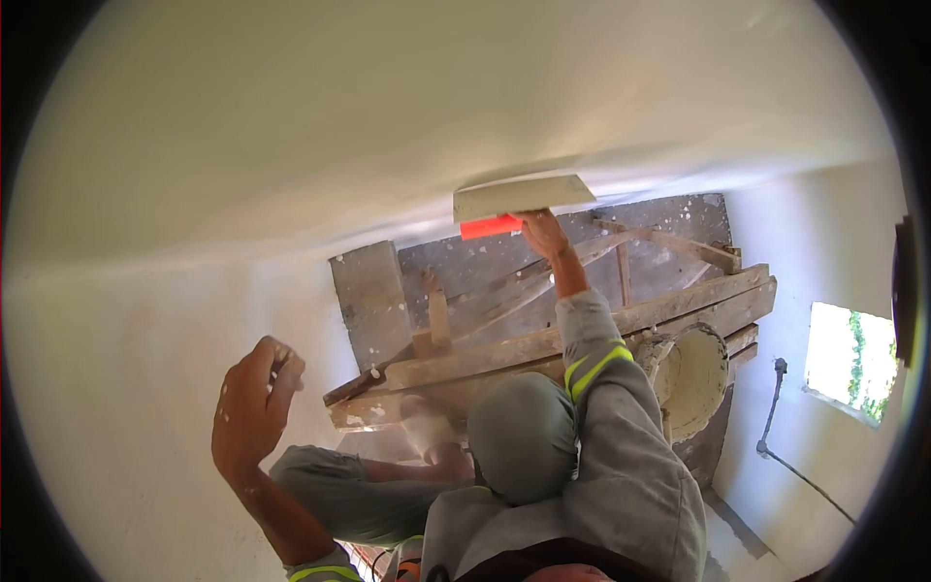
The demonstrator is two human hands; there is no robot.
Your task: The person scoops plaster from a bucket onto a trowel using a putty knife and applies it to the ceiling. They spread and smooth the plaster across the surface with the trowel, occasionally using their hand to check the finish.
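My right hand [545, 233] grips a plastering trowel [519, 198] by its bright orange handle. The broad, pale blade lies close along the smooth white surface [388, 126] ahead of me. Off to the left, my left hand [254, 403] is raised beside the white wall, its fingers loosely curled and no tool showing in them. White specks of plaster dot its skin. Wooden planks [543, 344] run across below the trowel, under my bent knees. A plaster-crusted bucket [700, 383] stands tilted in view just right of my right sleeve.
Far below the planks, timber braces [669, 242] stand over a grey, white-spattered floor [373, 301]. A bright window opening [853, 359] is in the right wall. A thin conduit [771, 417] runs along that wall. A dark object [904, 291] sits at the right edge.
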